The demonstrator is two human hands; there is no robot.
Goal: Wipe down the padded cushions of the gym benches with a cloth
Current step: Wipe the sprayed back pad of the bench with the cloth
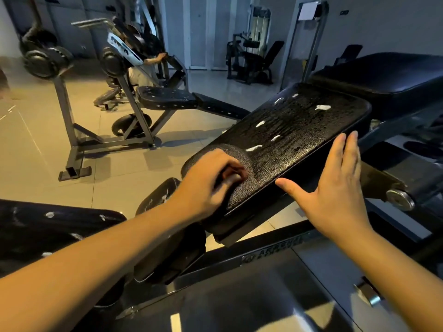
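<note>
Two hands in play. The left hand [211, 178] is curled and blurred at the near end of the seat cushion [299, 130], on a grey pebbled fold [242, 161]. Can't tell if that's fabric or the cover itself. The right hand [335, 188] lies flat with fingers straight on the cushion's right edge, holding nothing. Six white foam streaks [254, 148] sit on the wet black top. Beyond are the tiled floor [36, 140], a second bench [167, 99] and one person [143, 73] half hidden by a machine.
</note>
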